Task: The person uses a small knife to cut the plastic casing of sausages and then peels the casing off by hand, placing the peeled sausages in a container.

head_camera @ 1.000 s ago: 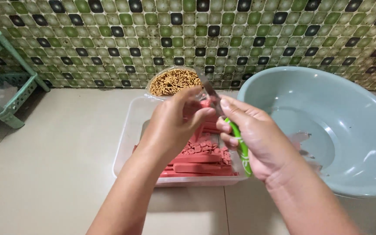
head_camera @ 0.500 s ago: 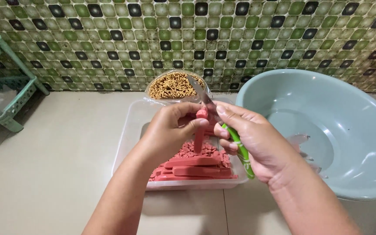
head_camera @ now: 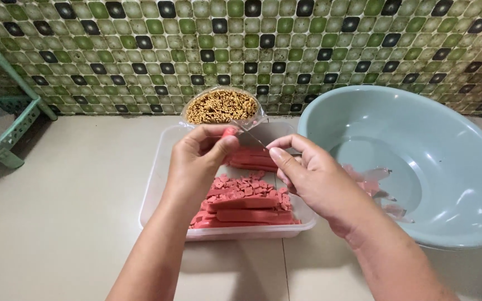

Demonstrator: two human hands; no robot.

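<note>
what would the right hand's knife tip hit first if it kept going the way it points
Most likely the pink sausage piece pinched by the left hand; the right hand aims its thin metal knife blade there, though depth is unclear.

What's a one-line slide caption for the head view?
Left hand holds a pink sausage piece, right hand a knife, over a clear tub.

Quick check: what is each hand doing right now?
Left hand: closed on a pink sausage piece.
Right hand: closed on a small knife.
</note>
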